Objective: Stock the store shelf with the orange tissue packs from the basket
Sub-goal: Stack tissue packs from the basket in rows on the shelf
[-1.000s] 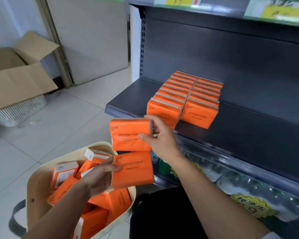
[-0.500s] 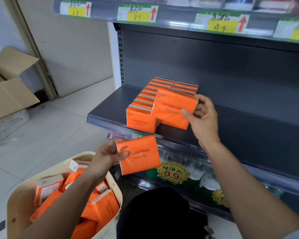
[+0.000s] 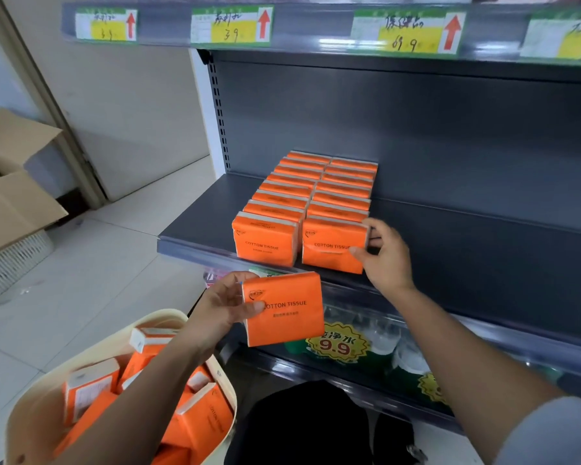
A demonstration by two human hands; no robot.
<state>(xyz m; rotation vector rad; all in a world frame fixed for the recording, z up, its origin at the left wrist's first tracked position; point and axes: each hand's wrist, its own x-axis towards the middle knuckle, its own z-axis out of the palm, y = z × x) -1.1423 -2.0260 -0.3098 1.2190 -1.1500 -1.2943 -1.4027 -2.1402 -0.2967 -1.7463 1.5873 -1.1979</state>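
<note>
Head view: on a dark shelf (image 3: 195,223), orange tissue packs stand in two rows (image 3: 316,186). The right hand (image 3: 386,260) grips the front pack (image 3: 332,245) of the right row, thumb on its face, fingers round its side. Below the shelf edge, the left hand (image 3: 222,307) holds a second pack (image 3: 284,308) upright. Loose packs (image 3: 91,391) lie in the basket (image 3: 41,397) at lower left.

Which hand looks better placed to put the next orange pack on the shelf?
Left, probably. The left hand grips a tissue pack just below the shelf; the right hand is occupied, gripping the right row's front pack.
</note>
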